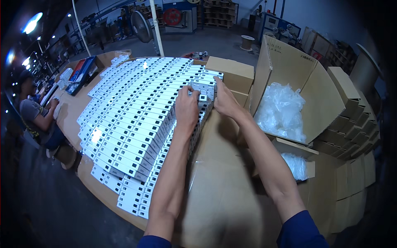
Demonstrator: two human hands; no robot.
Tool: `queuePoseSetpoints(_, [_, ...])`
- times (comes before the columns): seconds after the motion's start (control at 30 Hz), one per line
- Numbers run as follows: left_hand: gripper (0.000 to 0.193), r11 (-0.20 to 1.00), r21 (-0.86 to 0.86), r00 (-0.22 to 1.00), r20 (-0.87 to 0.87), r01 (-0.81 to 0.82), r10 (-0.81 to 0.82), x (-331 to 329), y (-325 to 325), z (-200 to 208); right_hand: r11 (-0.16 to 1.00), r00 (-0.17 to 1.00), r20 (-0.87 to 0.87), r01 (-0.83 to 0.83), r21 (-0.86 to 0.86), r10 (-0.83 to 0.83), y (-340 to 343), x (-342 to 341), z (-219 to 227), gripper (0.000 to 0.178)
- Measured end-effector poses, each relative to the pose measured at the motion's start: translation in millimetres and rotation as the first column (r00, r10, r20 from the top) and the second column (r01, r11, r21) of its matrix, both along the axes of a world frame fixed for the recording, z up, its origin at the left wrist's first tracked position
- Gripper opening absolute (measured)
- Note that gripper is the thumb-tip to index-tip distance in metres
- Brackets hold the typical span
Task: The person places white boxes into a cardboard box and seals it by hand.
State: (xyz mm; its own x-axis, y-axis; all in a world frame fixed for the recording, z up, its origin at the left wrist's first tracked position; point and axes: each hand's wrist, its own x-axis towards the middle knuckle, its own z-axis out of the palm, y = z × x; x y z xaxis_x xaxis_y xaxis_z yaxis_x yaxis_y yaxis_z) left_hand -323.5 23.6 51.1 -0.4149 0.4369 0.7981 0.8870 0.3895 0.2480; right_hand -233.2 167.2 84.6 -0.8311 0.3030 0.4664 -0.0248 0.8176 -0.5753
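Navy-blue sleeves (301, 230) lie nearest; your left hand (188, 108) curls narrowly beside a small white dark-squared box (203, 98) on the glossy white stack (132, 108). Your right hand (226, 100) flanks it, probably keeping edges aligned; whether either grips is unclear.

And there's lettering on the carton (291, 62): dark handwriting (275, 46) up on its back flap, with a short line of dark print (306, 58) lower to the right! Over to the carton's left, row upon row of white boxes (124, 111) carry small dark marks, far too tiny to read from here.
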Motion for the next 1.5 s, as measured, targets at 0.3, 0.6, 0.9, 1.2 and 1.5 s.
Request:
queuePoseSetpoints(0.3, [0.031, 0.968, 0.251, 0.981, 0.180, 0.026, -0.073, 98.1, -48.1, 36.1, 0.589, 0.935, 0.168, -0.053, -0.807, 0.314, -45.1, 99.0, 50.5, 0.059])
queuePoseSetpoints(0.6, [0.040, 0.886, 0.179, 0.851, 0.252, 0.428, -0.462, 223.3, -41.3, 67.0, 0.648, 0.941, -0.236, -0.337, -0.683, 0.241, -15.6, 232.0, 35.7, 0.019])
queuePoseSetpoints(0.9, [0.041, 0.936, -0.245, 0.866, 0.488, 0.254, -0.107, 185.8, 152.0, 58.6, 0.882, 0.858, -0.215, 0.470, -0.038, -0.467, 84.2, 301.0, 64.5, 0.019])
queuePoseSetpoints(1.2, [0.021, 0.889, 0.031, 0.770, 0.487, 0.457, -0.413, 189.3, 173.4, 96.7, 0.836, 0.806, -0.247, 0.547, -0.037, -0.538, 125.8, 284.0, 47.8, 0.058])
queuePoseSetpoints(1.5, [0.021, 0.841, 0.350, 0.700, 0.468, 0.414, -0.539, 204.3, 154.4, 112.1, 0.869, 0.796, -0.367, 0.377, -0.321, -0.481, 121.1, 253.8, 48.4, 0.026])
